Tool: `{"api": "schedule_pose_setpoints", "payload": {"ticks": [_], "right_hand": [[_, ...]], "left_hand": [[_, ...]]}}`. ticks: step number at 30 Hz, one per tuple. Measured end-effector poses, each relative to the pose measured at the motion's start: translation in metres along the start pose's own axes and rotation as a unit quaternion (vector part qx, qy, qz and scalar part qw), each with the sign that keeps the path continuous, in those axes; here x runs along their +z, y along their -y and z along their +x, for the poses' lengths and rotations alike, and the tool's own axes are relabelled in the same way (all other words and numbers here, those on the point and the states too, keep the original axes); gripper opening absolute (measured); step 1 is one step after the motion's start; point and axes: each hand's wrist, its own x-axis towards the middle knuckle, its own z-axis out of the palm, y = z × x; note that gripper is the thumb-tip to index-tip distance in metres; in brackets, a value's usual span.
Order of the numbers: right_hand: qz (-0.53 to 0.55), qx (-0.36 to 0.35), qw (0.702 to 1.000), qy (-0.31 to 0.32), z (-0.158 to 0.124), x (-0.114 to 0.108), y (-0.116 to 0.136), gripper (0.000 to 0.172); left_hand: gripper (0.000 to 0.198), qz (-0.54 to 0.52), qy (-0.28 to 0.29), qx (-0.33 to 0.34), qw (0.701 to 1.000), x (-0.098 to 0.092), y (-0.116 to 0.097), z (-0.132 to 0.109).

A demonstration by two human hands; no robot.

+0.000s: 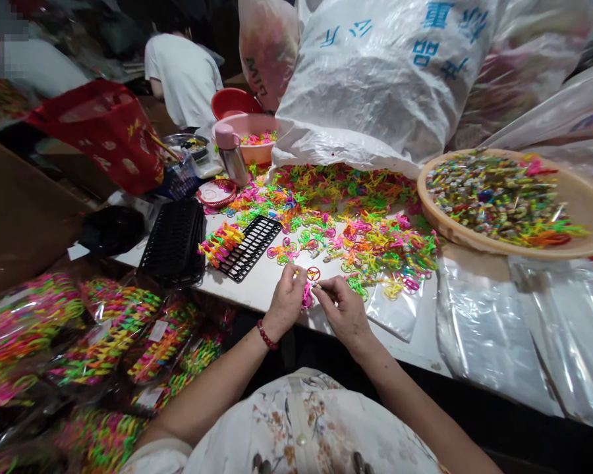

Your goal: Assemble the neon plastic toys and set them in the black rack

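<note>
My left hand (285,299), with a red bead bracelet on its wrist, and my right hand (343,308) meet at the near edge of the white table (257,283). Both are pinched closed around a small pink plastic ring piece (307,296) between them. An orange ring (313,273) lies just beyond my fingers. A heap of bright plastic rings (346,217) covers the table ahead. A black slotted rack (250,247) holding a row of coloured rings lies to the left of my hands.
A tan basin (573,253) full of coloured pieces sits at the right. Large plastic sacks (375,79) stand behind. Clear bags (489,322) lie at the right front, packed bags of rings (103,336) at the left. Another person in a white shirt (182,76) works at the back.
</note>
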Motion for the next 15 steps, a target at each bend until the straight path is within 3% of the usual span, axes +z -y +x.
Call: {"api": "schedule_pose_setpoints", "payload": {"ticks": [5,11,15], "right_hand": [[-0.006,-0.037,0.999,-0.002,-0.001,0.001,-0.001,0.012],[-0.017,-0.078,0.996,0.049,-0.006,-0.002,0.004,0.013],[-0.058,-0.086,0.993,0.060,-0.013,-0.003,0.006,0.015]], "left_hand": [[0.035,-0.009,0.009,-0.011,1.000,0.001,-0.003,-0.002],[0.042,-0.121,0.044,-0.137,0.982,0.001,-0.003,0.001],[0.042,-0.110,0.069,-0.131,0.983,0.004,0.002,0.001]]}}
